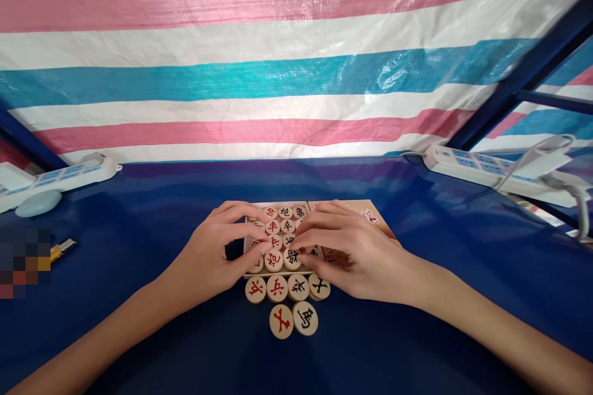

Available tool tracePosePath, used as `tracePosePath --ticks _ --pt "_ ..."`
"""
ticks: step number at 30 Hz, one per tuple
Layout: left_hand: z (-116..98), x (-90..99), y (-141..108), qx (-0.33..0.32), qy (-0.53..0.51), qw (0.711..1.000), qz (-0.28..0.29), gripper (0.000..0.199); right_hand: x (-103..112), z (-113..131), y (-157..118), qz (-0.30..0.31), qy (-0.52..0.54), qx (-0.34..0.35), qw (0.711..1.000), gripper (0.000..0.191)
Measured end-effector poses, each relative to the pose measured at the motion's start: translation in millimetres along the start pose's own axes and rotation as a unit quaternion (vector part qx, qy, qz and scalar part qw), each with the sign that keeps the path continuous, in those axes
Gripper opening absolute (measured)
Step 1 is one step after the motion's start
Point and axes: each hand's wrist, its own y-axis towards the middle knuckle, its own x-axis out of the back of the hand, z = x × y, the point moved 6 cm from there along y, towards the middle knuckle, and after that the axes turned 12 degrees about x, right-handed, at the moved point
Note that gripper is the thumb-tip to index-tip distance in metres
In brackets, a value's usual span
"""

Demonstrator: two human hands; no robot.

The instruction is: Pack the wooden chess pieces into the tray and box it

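A shallow white box point(279, 273) holds rows of round wooden Chinese chess pieces with red and black characters. From the left, my left hand point(217, 247) reaches over it, thumb and index finger bent close together at a red-marked chess piece point(275, 241). My right hand point(345, 250) comes from the right, its fingertips at the edge of a black-marked chess piece point(291, 257). Both hands cover parts of the box. Close in front of it is a row of chess pieces point(277, 289), with a red piece point(281, 321) and a black piece point(306, 318) nearer to me.
A brown printed lid or card point(377, 213) lies partly beneath my right hand. Power strips point(482, 166) stand at both back sides, with cables on the right. A pale mouse-like object point(38, 203) and a yellow cutter point(62, 250) lie left. Striped sheeting point(278, 80) hangs behind the blue table point(185, 345).
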Motion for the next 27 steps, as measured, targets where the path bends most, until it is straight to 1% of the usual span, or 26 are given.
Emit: tracePosePath --ticks 6,12,17,22,27 --pt "6 3.9 1 0.014 -0.016 1.0 -0.02 0.01 7 -4 -1 -0.043 -0.021 -0.01 0.999 0.016" --pt "7 9.1 3 0.017 -0.023 0.998 -0.048 0.01 11 -3 1 -0.078 -0.014 0.009 0.997 0.014" --pt "5 12.4 3 0.017 -0.02 0.998 -0.065 0.01 12 1 0 -0.092 -0.027 0.023 0.995 0.012" --pt "2 14.9 1 0.008 -0.016 0.997 -0.079 0.01 14 1 -1 -0.1 -0.01 0.029 0.994 0.009" --pt "3 16.6 1 0.004 -0.014 0.997 -0.08 0.012 14 2 -3 -0.115 -0.019 0.04 0.992 0.008"
